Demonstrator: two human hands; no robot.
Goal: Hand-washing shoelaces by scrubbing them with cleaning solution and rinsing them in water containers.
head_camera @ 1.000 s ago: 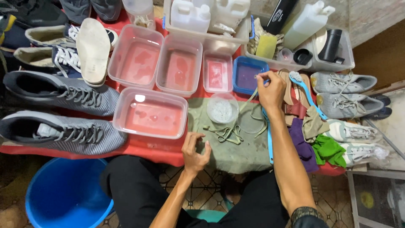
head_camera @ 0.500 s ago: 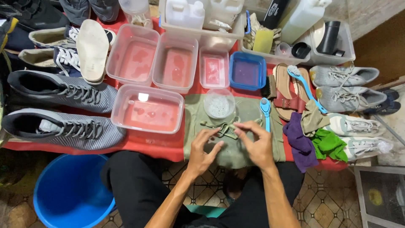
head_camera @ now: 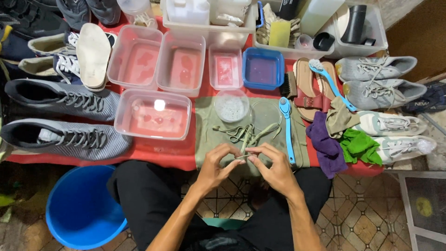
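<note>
Above green cloth (head_camera: 206, 135), both hands (head_camera: 216, 167) (head_camera: 274, 169) pinch shoelace (head_camera: 248, 135).

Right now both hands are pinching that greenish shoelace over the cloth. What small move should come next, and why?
Probably draw the left hand and right hand slowly apart to pull the shoelace straight. Both pinch one end of it near the table edge, while the rest lies in loose, crossed loops on the olive cloth beside the light blue brush, so it looks tangled.

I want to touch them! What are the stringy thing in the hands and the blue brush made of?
Shoelace: looks like woven fabric, matte olive, because it lies limp and flat. Blue brush: probably hard plastic, since its handle looks smooth and slightly shiny.
</note>
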